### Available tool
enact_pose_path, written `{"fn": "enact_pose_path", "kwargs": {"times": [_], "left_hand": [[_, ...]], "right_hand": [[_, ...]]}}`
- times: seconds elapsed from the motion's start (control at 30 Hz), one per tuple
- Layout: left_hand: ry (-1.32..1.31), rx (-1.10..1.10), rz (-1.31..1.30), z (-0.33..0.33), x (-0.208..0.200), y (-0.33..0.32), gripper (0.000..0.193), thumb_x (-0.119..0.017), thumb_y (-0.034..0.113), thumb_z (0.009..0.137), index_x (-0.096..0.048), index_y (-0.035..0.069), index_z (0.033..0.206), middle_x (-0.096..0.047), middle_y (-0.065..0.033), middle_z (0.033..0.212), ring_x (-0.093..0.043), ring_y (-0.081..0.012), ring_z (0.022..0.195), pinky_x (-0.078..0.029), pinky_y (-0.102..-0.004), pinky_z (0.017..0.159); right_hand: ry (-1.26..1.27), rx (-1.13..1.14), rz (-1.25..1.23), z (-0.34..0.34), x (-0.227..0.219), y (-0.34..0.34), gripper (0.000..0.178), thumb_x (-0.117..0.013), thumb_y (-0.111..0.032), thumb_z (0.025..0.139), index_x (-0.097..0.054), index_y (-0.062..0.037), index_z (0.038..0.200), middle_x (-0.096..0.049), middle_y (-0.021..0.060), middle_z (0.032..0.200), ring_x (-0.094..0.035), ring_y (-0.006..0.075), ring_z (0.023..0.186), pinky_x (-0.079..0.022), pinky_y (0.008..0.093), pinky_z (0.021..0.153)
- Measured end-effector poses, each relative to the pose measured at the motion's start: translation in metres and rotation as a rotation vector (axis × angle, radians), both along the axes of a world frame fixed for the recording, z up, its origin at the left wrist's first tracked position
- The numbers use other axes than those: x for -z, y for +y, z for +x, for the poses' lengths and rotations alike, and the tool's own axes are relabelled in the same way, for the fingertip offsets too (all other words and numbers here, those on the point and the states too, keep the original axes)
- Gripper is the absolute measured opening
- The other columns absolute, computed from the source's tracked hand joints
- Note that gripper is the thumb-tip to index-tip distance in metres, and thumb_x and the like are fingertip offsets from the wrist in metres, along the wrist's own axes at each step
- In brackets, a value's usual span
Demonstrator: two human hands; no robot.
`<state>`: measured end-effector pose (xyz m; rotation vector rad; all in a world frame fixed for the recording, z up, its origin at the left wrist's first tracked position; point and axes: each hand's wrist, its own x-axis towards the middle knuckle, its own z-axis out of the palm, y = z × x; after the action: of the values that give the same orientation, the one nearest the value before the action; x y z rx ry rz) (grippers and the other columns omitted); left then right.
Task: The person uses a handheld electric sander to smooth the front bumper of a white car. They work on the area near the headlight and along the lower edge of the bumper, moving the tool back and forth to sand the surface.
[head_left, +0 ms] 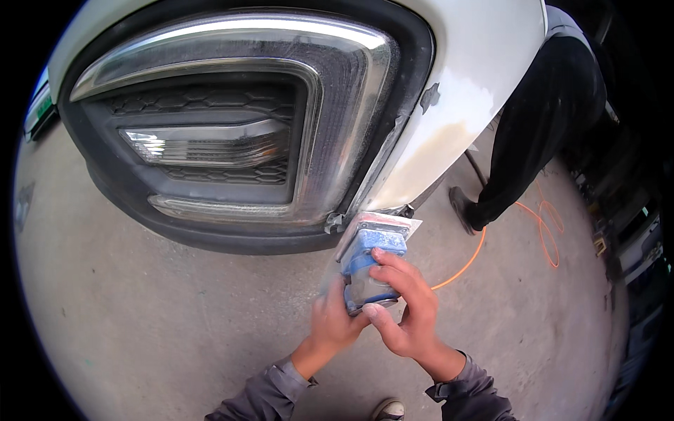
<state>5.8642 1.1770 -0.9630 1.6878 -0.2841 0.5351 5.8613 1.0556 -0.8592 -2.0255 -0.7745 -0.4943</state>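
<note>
A dusty blue power sander (372, 242) with a flat rectangular pad is between my two hands, its pad end up by the lower corner of the white car body panel (467, 88). My left hand (331, 321), slightly blurred, grips the sander's left side, and most of its fingers are hidden behind the tool. On the right, my right hand (413, 309) curls its fingers over the sander's body, thumb near its lower end. A pale sheet sticks out around the pad. The panel carries a beige sanded patch (439, 151) and a dark chipped spot (430, 98).
Left of the panel is a black bumper trim (232, 238) around a chrome-edged lamp recess (217, 140). Another person in black trousers (544, 105) stands at the right. An orange hose (467, 266) runs over the concrete floor (175, 330). My shoe (388, 409) shows below.
</note>
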Motion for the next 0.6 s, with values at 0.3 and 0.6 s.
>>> {"fn": "enact_pose_path", "kwargs": {"times": [0.3,0.6], "left_hand": [[-0.021,-0.051,0.046,0.012,-0.001,-0.008,0.070,-0.072,0.051,0.078,-0.049,-0.004,0.114,-0.066,-0.0226,0.086,-0.067,-0.0429,0.074,-0.053,-0.0453,0.058],[-0.062,-0.009,-0.036,0.014,-0.039,-0.016,0.067,-0.071,0.049,0.081,-0.047,-0.004,0.115,-0.066,-0.0211,0.088,-0.066,-0.0437,0.078,-0.052,-0.0452,0.059]], "right_hand": [[-0.144,-0.018,0.000,0.015,-0.005,-0.006,0.038,-0.070,-0.007,0.074,-0.064,0.0018,0.110,-0.061,0.0213,0.123,-0.064,0.0341,0.107,-0.053,0.0363,0.085],[-0.227,0.017,-0.010,0.018,-0.041,-0.008,0.040,-0.071,-0.006,0.070,-0.067,-0.0012,0.109,-0.063,0.0191,0.121,-0.065,0.0332,0.105,-0.055,0.0352,0.083]]}}
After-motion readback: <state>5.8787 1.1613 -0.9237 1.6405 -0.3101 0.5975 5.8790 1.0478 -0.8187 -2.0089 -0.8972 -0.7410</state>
